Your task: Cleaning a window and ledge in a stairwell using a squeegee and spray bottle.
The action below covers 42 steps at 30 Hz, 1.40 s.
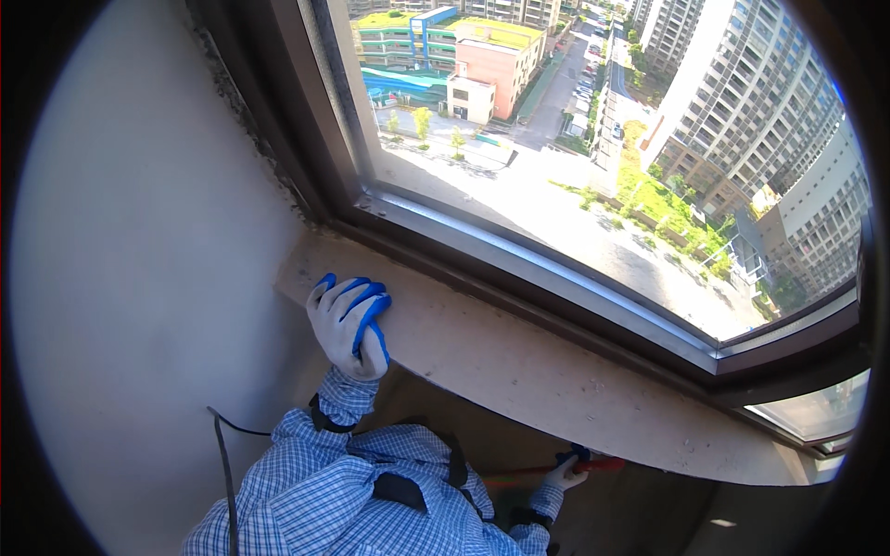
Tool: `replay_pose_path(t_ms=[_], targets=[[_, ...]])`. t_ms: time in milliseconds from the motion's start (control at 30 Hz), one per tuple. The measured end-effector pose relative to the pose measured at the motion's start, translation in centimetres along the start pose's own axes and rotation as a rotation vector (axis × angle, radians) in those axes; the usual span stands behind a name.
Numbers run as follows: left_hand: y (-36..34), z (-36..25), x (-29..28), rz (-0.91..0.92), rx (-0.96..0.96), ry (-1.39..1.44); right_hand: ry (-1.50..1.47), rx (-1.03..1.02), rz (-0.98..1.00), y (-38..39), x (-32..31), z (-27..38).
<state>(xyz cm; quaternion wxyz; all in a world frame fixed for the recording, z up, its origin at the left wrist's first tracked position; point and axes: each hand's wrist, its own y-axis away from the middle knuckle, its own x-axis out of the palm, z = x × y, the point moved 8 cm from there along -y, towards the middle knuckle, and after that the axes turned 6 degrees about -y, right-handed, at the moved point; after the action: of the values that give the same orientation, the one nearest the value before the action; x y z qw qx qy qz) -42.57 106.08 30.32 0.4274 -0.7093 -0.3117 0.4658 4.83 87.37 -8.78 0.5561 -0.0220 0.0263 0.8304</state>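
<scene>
the window (593, 167) is the largest thing, one wide pane in a dark frame (519, 269), looking far down on a street and tower blocks. a second, smaller pane (820, 412) shows at the lower right corner. beside it runs one pale plaster wall (139, 278), bare and smooth.

below the frame lies one long concrete sill (519, 361), dusty and speckled, jutting out over the space beneath. the person leans under its edge, which seems to be why each arm goes a different way.

one checked blue and white shirt (315, 500) covers both forearms, with dark straps across it. one thin black cable (225, 463) hangs by the wall at the lower left.

two gloves, white with blue coating. the left hand (350, 324) rests on the near corner of the sill, fingers (366, 301) curled together over the edge, likely as a brace for balance. the right hand (565, 471) reaches below the sill's underside, fingers wrapped shut around one thin red and orange tool (528, 474) held level along that underside; its working end is hidden, so what kind of tool it is cannot be told.
</scene>
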Motion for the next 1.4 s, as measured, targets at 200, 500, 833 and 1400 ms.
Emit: replay_pose_path(t_ms=[200, 500, 833, 1400], targets=[[0.4, 0.2, 0.1, -0.013, 0.008, 0.007, 0.034, -0.026, -0.057, 0.1, -0.7, -0.7], [0.4, 0.2, 0.1, -0.013, 0.007, 0.010, 0.068, 0.258, 0.024, -0.1, -1.2, -2.3], [0.5, 0.5, 0.1, -0.003, -0.010, 0.006, -0.225, 0.257, -0.066, -0.6, -2.2, -5.7], [0.7, 0.6, 0.0, 0.004, 0.001, 0.015, 0.005, 0.088, -0.112, 0.8, -1.2, -0.3]])
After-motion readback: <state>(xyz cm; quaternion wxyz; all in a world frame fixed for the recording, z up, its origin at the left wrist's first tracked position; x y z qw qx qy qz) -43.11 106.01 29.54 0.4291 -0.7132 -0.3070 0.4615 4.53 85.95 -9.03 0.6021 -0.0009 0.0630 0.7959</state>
